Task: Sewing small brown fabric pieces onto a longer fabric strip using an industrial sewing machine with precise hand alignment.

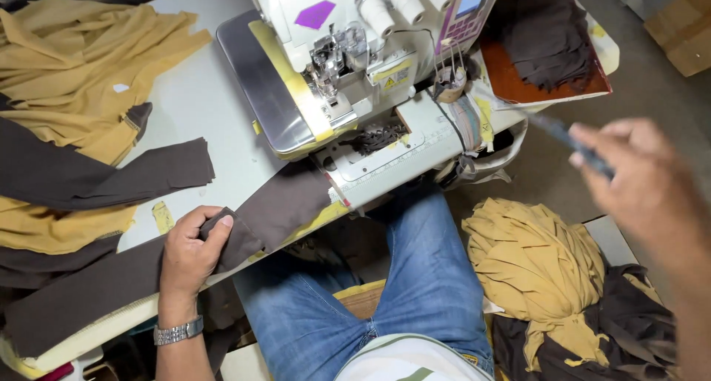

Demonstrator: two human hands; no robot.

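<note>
My left hand [190, 249], with a metal watch on its wrist, pinches a long dark brown fabric strip [285, 203] at the table's front edge. The strip runs from my hand up toward the white overlock sewing machine [348, 48]. My right hand [646, 182] is raised off to the right, blurred, and grips a thin dark pen-like tool [563, 135] whose tip points toward the machine. My legs in blue jeans [415, 277] are under the table.
Mustard and brown fabric pieces [70, 70] are piled on the table's left side. A bundle of mustard fabric [537, 262] and brown cloth lies to my right. Dark fabric rests on a red-brown board [544, 92] behind the machine. Thread cones top the machine.
</note>
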